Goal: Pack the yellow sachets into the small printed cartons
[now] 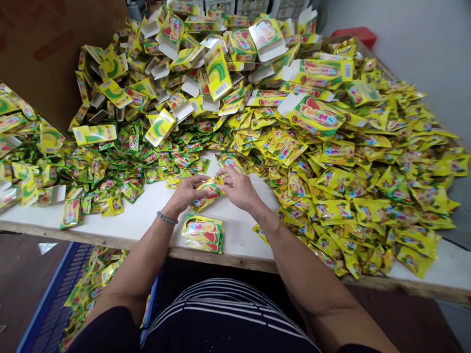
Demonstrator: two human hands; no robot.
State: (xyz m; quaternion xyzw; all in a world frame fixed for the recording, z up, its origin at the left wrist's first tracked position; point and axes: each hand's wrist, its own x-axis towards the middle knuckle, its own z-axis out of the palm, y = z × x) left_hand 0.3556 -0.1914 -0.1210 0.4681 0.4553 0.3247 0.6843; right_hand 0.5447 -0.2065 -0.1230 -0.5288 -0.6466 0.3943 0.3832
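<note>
Both my hands meet over the white table (252, 233), closed on a yellow and green packet (208, 195). My left hand (188, 193) pinches its left side, with a beaded bracelet on that wrist. My right hand (237, 188) holds its upper right end with bent fingers. Just below, near the table's front edge, a flat yellow and green box (202, 233) with red melon print lies on the table, with another piece partly under it.
Yellow packets (346, 201) are heaped on the right, small green packets (131, 165) on the left. Open boxes (216, 73) pile up behind. A cardboard carton (50, 46) stands at upper left. Below the table, a blue crate (53, 304) holds more packets.
</note>
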